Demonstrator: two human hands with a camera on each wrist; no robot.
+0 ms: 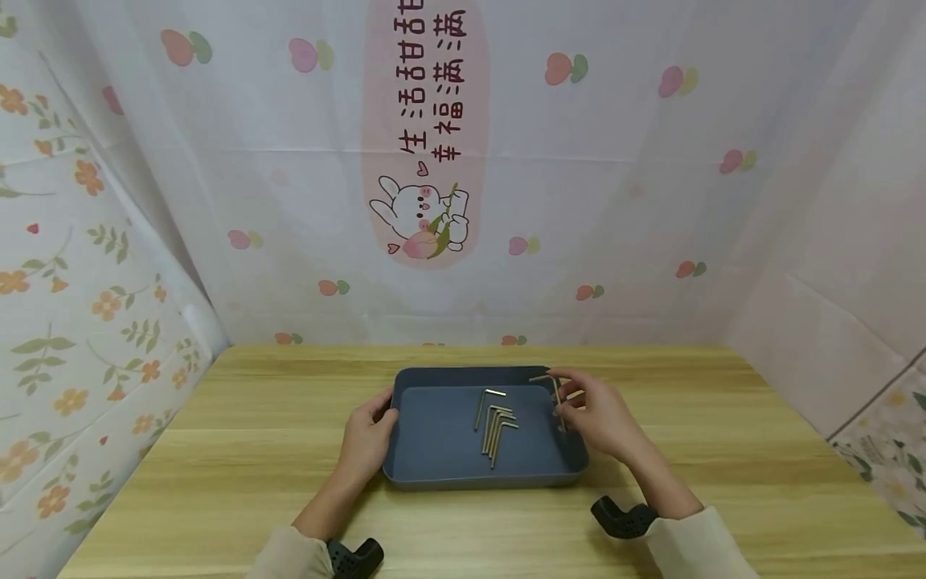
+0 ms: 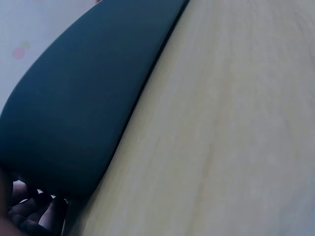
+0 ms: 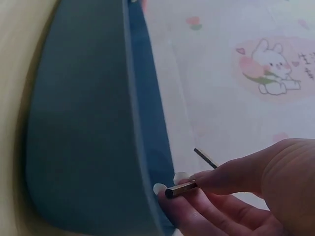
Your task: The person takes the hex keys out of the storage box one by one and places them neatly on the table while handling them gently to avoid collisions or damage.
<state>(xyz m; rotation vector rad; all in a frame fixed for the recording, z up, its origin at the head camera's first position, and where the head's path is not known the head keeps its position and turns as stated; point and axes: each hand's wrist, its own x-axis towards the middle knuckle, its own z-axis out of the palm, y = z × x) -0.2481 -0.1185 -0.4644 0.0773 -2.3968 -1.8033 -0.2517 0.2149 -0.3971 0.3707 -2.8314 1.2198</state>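
- Our right hand [image 1: 599,412] pinches an L-shaped hex key [image 1: 558,390] over the right end of the blue-grey tray [image 1: 434,438].
- Our left hand [image 1: 367,434] grips the tray's left end.
- We see more hex keys [image 1: 497,445] lying near the tray's middle.

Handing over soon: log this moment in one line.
left hand: grips tray side; right hand: pinches hex key; other hex keys: lying in tray

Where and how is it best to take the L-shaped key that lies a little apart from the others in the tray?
Probably pinch the L-shaped key at mid-length of its long arm, coming from above and slightly left in the head view: it lies flat in the tray, its short arm points right, and the cluster of keys lies right and nearer.
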